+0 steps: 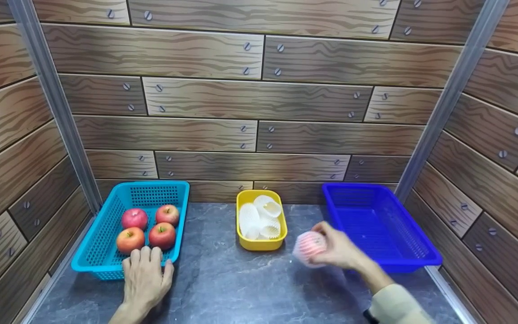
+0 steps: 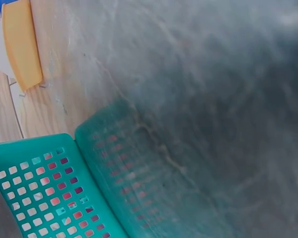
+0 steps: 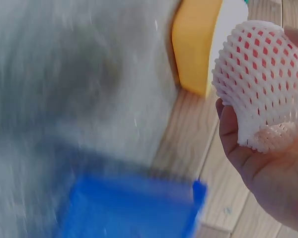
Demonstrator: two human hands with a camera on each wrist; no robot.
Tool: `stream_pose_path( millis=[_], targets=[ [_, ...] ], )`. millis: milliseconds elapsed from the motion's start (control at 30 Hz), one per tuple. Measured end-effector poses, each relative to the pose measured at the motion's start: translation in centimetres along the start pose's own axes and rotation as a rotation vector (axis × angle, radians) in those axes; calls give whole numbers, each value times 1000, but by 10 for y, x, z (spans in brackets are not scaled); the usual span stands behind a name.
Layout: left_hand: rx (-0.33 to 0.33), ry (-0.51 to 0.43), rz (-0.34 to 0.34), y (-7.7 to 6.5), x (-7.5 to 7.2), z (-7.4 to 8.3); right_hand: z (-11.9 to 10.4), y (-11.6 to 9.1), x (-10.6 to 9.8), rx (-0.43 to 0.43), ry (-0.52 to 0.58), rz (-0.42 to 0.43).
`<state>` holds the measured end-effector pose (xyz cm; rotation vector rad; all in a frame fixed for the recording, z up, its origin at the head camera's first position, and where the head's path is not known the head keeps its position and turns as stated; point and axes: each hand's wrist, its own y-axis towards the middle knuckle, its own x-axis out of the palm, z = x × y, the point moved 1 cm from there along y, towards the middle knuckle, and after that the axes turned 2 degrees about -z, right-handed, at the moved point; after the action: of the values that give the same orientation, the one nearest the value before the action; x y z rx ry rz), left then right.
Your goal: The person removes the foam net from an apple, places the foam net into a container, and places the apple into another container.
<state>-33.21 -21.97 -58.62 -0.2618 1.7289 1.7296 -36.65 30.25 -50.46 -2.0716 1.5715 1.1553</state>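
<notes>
My right hand (image 1: 342, 247) holds an apple wrapped in a white foam net (image 1: 310, 248) above the table, between the yellow box and the blue basket. Pink-red skin shows through the mesh of this netted apple (image 3: 260, 74) in the right wrist view, with fingers and thumb around it. My left hand (image 1: 144, 276) is at the front rim of the teal basket (image 1: 101, 268), its fingers extended over the rim close to the nearest apples. Several red apples, one of them an orange-red apple (image 1: 130, 240), lie bare in that basket.
A yellow box (image 1: 261, 245) with several white foam nets (image 1: 268, 225) stands at the back middle. To the right is a blue basket (image 1: 367, 234), its bottom visible. Wood-patterned walls (image 1: 259, 99) enclose the grey marbled table (image 1: 223, 288) at the back and sides.
</notes>
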Motion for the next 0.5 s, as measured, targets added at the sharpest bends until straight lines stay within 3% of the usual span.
stream_pose_path(
  millis=[267, 500],
  targets=[
    [-31, 14, -80, -1, 2, 1, -5, -4, 54, -13, 6, -106],
    [-35, 23, -79, 0, 0, 1, -5, -7, 77, -77, -55, -109]
  ],
)
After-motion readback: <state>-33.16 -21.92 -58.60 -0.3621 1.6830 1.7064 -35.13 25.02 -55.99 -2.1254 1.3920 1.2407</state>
